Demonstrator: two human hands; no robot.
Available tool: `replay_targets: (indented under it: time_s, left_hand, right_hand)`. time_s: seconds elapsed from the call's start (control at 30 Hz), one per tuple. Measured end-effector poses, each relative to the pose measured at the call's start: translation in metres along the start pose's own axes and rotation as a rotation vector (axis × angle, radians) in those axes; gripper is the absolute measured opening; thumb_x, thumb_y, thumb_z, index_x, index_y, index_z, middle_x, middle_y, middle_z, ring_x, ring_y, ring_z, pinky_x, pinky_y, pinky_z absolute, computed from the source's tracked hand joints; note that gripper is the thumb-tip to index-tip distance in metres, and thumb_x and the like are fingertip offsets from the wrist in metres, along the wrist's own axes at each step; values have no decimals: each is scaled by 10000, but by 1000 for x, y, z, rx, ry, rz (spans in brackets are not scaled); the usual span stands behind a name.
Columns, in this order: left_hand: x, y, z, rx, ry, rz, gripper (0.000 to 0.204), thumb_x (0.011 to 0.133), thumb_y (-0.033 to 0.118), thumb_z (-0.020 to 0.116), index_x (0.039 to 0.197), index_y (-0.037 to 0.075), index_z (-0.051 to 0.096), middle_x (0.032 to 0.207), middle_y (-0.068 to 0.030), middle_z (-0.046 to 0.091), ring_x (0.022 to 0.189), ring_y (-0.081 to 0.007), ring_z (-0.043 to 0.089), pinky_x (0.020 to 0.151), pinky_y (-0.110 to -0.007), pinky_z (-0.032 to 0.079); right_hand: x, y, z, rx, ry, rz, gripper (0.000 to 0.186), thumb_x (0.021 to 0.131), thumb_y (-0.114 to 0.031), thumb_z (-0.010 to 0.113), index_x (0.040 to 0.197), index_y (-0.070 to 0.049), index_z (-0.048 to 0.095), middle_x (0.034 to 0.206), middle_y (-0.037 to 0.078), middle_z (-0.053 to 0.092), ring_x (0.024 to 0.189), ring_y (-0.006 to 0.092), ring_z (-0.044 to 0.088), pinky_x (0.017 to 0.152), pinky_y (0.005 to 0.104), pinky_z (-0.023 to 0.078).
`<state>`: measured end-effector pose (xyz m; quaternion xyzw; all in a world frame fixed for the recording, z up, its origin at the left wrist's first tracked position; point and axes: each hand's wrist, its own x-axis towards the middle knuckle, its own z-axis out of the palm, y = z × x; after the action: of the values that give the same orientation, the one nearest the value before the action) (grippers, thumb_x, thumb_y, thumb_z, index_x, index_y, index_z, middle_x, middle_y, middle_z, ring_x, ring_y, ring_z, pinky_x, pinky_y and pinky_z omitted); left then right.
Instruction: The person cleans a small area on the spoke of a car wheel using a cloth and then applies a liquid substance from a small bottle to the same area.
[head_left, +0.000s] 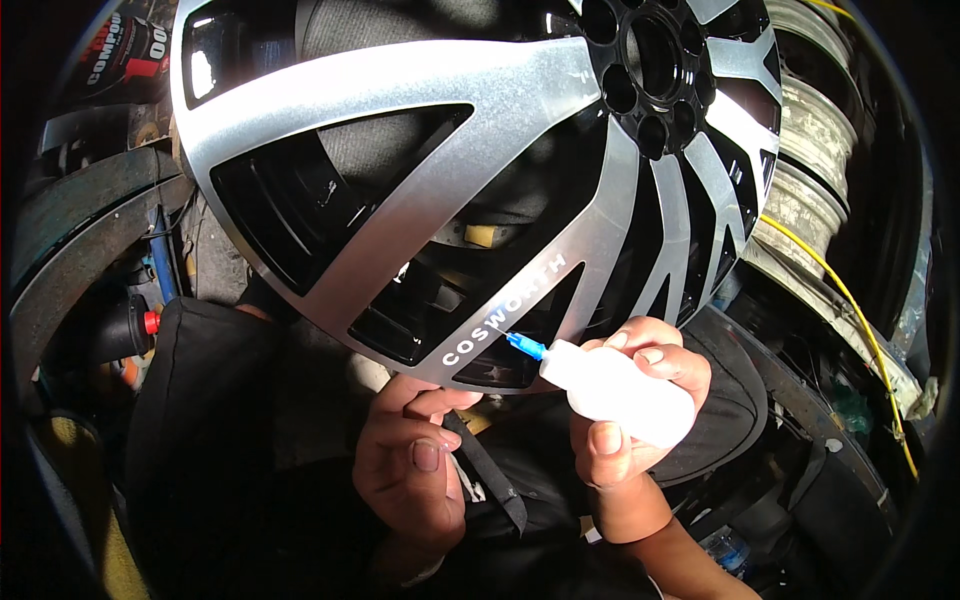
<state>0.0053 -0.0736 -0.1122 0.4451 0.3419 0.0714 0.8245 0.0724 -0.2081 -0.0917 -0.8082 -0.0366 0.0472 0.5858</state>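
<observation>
A black and silver alloy wheel (480, 110) with broad machined spokes fills the upper middle of the view, resting on my lap. My right hand (625, 420) grips a small white squeeze bottle (620, 392) with a blue needle tip (525, 346). The tip touches the rim edge beside the white lettering on a spoke. My left hand (410, 470) is just under the wheel's near rim, fingers curled, with a thin dark strip (490, 470) lying across it. Whether the fingers pinch the strip is unclear.
Worn pale rims (815, 150) are stacked at the right with a yellow cable (850, 300) across them. A dark tyre (80, 230) sits at the left, near a black object with a red knob (150, 322). A tin (130, 50) stands top left. A plastic bottle (730, 550) lies at the lower right.
</observation>
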Motion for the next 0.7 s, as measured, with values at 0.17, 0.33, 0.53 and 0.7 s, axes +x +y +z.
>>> replay_targets:
  time_s: [0.17,0.33,0.53,0.7]
  left_hand:
    - [-1,-1,0,-44,10,1,223,894,163,510,828,-50,510,1042,-321,570,943,-294,601,885,-415,450]
    - [-1,1,0,-39,30,2,217,889,157,514,825,-50,512,1042,-327,566,947,-302,606,884,-425,451]
    - [0,-1,2,-51,29,7,212,890,154,514,827,-48,509,1042,-327,562,929,-312,616,883,-432,456]
    - [1,0,3,-50,15,0,210,893,152,511,830,-49,506,1043,-322,558,925,-313,622,884,-434,459]
  right_hand:
    - [1,0,1,25,-8,-5,624,750,-333,793,1132,-58,384,1090,171,456,889,221,604,810,347,549]
    - [-1,-1,0,17,-18,4,618,751,-333,792,1128,-57,387,1088,171,456,888,226,603,795,346,553]
    - [-1,1,-2,-19,-2,5,611,754,-330,793,1124,-56,390,1086,170,456,890,217,593,808,339,548]
    - [-1,2,-3,-30,-15,-23,603,761,-322,787,1127,-56,389,1087,170,459,887,211,590,804,334,544]
